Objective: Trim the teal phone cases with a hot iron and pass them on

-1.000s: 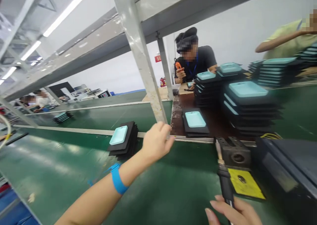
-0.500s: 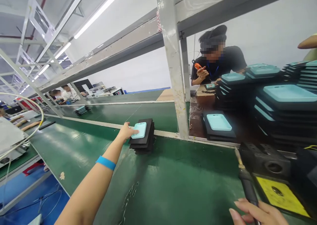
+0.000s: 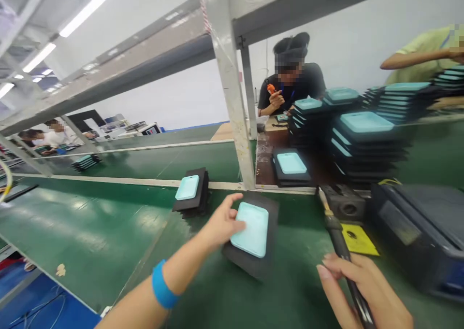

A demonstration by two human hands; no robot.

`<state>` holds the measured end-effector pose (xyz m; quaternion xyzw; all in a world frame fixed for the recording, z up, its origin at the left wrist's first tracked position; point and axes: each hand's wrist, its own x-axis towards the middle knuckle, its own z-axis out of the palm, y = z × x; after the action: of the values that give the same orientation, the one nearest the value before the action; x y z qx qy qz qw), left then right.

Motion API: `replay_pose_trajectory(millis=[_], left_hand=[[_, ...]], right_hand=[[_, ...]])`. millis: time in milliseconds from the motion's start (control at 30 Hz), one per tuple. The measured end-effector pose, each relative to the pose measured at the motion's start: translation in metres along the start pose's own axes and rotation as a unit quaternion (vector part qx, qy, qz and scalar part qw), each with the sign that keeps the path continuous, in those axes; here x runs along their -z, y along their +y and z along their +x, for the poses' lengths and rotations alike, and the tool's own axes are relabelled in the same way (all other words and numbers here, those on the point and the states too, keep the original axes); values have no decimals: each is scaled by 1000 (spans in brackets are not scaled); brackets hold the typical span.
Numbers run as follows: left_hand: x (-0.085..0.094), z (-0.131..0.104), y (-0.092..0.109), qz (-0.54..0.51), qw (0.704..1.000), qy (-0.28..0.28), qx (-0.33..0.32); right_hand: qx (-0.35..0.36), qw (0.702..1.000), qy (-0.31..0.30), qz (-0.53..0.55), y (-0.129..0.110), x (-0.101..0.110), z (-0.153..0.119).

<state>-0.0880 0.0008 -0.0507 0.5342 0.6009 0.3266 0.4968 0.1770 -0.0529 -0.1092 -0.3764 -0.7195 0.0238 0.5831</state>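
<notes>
My left hand (image 3: 226,221), with a blue band on the wrist, grips the left edge of a black sheet bearing a light-blue tray (image 3: 251,230). The thumb lies over the tray's edge. Left of it stands a stack of black sheets (image 3: 201,193) with another light-blue tray (image 3: 187,187) on top. At the lower right, my right hand (image 3: 357,288) is closed around a black soldering iron (image 3: 340,244), its metal tip pointing up and away.
A black box-shaped device (image 3: 416,237) stands right of a yellow sponge (image 3: 358,239) and iron holder (image 3: 344,204). Stacks of trays (image 3: 366,122) stand beyond the rail. A grey post (image 3: 235,97) rises ahead. Across the bench, a person in black (image 3: 311,80) holds an orange tool.
My left hand has come right and nearer with a black sheet and tray from the stack, where another tray now shows on top. The view has turned right. My right hand still holds the iron.
</notes>
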Motion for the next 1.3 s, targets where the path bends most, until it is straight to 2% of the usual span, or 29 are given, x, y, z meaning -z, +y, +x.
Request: replay_pose_trajectory(millis=[67,100,167,233,300,400,467,600,733,833,967,1300], left_hand=[[-47,0,-21,53,999,-14,-2],[-65,-1,-28,101,995,-4,-8],[-84,-4,-33,214,976,17,-27],[-82,-6,-27,316,948,19,-40],[-68,-5,-15,390,919,21,-50],[-48,2,3,446,889,35,-97],[-45,11,12,465,875,24,-136],[-68,28,23,523,833,-10,-177],[-94,35,25,583,791,-27,-183],[-103,36,21,597,783,-16,-176],[-107,37,16,602,779,3,-175],[-91,40,7,580,788,-10,-204]], right_hand=[[0,1000,3,-10,5,2,2],[-6,1000,0,-16,7,2,3],[-15,1000,-6,-19,10,1,4],[-23,1000,-11,-17,11,0,6],[-29,999,-17,-13,11,0,7],[-35,999,-24,-1,9,1,7],[-39,999,-29,5,9,1,5],[-56,998,-34,6,12,1,3],[-70,997,-31,5,16,-1,3],[-73,997,-30,10,16,-1,4],[-78,996,-31,16,16,-1,4],[-86,995,-43,25,15,-1,5]])
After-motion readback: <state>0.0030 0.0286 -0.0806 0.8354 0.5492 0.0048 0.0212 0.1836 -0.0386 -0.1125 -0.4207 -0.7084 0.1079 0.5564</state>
